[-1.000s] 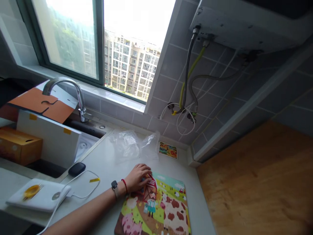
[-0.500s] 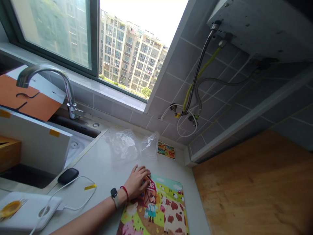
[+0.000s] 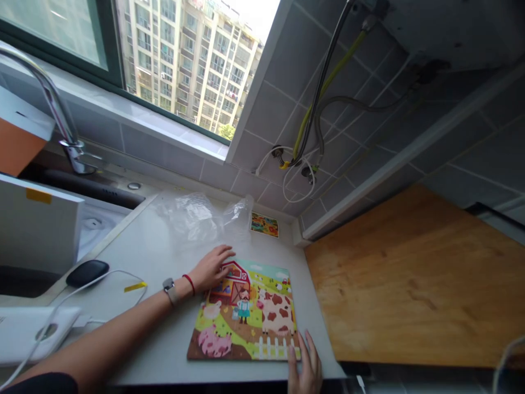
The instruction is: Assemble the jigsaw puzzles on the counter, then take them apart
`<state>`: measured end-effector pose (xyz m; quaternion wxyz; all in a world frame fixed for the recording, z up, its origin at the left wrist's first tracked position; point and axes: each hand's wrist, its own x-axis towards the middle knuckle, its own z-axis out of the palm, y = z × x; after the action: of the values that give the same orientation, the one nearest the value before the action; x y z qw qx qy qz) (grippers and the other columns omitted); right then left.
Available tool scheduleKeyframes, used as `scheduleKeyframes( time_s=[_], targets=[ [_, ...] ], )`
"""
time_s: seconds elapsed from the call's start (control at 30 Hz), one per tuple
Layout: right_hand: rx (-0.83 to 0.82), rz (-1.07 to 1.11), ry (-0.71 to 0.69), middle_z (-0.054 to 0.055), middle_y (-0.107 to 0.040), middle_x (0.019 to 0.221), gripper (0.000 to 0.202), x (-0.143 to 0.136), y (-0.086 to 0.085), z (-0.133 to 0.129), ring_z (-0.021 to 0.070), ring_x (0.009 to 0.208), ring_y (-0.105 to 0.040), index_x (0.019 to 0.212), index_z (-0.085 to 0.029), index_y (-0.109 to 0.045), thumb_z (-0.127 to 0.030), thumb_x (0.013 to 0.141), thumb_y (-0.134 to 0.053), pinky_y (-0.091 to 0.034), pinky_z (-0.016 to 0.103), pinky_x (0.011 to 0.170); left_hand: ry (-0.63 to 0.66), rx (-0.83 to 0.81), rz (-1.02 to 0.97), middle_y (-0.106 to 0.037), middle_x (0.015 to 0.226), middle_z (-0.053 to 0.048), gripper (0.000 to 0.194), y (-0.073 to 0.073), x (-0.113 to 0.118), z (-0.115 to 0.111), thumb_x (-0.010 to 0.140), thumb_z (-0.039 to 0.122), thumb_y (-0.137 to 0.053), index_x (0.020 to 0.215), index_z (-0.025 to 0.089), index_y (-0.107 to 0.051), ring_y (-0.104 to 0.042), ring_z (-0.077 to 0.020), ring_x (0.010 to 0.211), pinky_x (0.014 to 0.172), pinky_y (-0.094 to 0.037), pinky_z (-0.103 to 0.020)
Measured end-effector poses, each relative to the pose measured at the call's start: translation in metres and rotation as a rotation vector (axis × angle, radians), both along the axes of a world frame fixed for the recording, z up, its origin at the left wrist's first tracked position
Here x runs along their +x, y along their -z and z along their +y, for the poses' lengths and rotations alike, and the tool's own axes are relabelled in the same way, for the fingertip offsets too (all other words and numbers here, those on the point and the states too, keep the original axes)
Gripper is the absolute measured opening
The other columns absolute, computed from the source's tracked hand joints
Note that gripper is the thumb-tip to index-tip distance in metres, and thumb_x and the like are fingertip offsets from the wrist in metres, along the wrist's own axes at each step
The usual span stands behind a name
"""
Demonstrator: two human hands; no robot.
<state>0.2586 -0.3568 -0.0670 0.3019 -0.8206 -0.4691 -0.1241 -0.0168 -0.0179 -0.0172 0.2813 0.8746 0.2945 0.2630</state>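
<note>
A square farm picture board (image 3: 246,314) with a red barn, a farmer, a cow and a pink pig lies flat on the counter. My left hand (image 3: 210,269) rests at its upper left corner, fingers spread over the edge by the barn. At the lower right corner, beside the white fence, my right hand (image 3: 305,364) touches the edge with its fingers stretched out. Neither hand is closed on anything. A small colourful card (image 3: 264,225) lies near the wall, next to crumpled clear plastic (image 3: 197,216).
A sink (image 3: 88,189) with a tap (image 3: 61,112) and boxes is at the left. A black oval object (image 3: 87,273), a white cable and a white device (image 3: 36,334) lie on the left of the counter (image 3: 164,350). A wooden board (image 3: 402,284) stands at the right.
The view has shifted, so more of the picture board's lower part shows. My right hand has come into view at its lower right corner. My left hand stays at the upper left.
</note>
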Motion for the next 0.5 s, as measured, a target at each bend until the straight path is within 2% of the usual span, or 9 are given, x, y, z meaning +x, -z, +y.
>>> scheduleKeyframes(
  time_s=[0.07,0.13,0.17,0.27,0.37,0.5],
  targets=[
    [-0.044,0.038,0.009,0.018,-0.062,0.145,0.062,-0.006,-0.006,-0.002,0.0398,0.132,-0.06,0.13,-0.019,-0.072,-0.067,0.097,-0.05,-0.05,0.054,0.105,0.0,0.039,0.045,-0.058,0.15,-0.018,0.06,0.004,-0.008,0.009,0.095,0.049,-0.057,0.145,0.015,-0.055,-0.049,-0.0359,0.144,0.12,-0.04,-0.051],
    [-0.085,0.079,0.016,0.019,-0.056,0.152,0.062,-0.015,-0.014,-0.003,0.0398,0.138,-0.054,0.135,-0.019,-0.069,-0.065,0.098,-0.05,-0.046,0.056,0.11,-0.096,0.074,0.091,-0.054,0.153,-0.02,0.086,0.007,-0.012,0.013,0.09,0.066,-0.06,0.154,0.011,-0.045,-0.037,-0.0431,0.15,0.122,-0.034,-0.059],
    [-0.1,0.102,0.022,0.019,-0.054,0.154,0.063,-0.018,-0.017,-0.002,0.0401,0.139,-0.052,0.136,-0.018,-0.068,-0.065,0.098,-0.051,-0.045,0.057,0.111,-0.121,0.081,0.109,-0.052,0.154,-0.021,0.091,0.008,-0.013,0.013,0.089,0.071,-0.059,0.155,0.01,-0.042,-0.036,-0.044,0.151,0.121,-0.034,-0.06],
    [-0.119,0.17,0.049,0.02,-0.053,0.154,0.066,-0.021,-0.026,0.0,0.0409,0.141,-0.05,0.135,-0.017,-0.069,-0.067,0.095,-0.052,-0.042,0.059,0.114,-0.117,0.107,0.141,-0.053,0.155,-0.017,0.086,0.01,-0.013,0.009,0.091,0.074,-0.052,0.154,0.016,-0.045,-0.036,-0.0415,0.151,0.122,-0.031,-0.06],
    [-0.125,0.263,0.034,0.021,-0.056,0.15,0.063,-0.01,-0.036,0.007,0.0385,0.14,-0.052,0.13,-0.016,-0.072,-0.065,0.094,-0.054,-0.044,0.055,0.114,-0.085,0.117,0.162,-0.057,0.152,-0.016,0.077,0.01,-0.011,0.003,0.095,0.071,-0.048,0.151,0.018,-0.051,-0.041,-0.0393,0.149,0.122,-0.029,-0.06],
    [-0.165,0.421,-0.038,0.02,-0.065,0.139,0.059,0.015,-0.06,0.038,0.0345,0.131,-0.06,0.124,-0.015,-0.074,-0.059,0.089,-0.06,-0.049,0.048,0.112,-0.066,0.115,0.17,-0.06,0.149,-0.016,0.065,0.008,-0.01,0.002,0.1,0.06,-0.045,0.148,0.018,-0.054,-0.046,-0.0377,0.146,0.121,-0.027,-0.06]
  ],
)
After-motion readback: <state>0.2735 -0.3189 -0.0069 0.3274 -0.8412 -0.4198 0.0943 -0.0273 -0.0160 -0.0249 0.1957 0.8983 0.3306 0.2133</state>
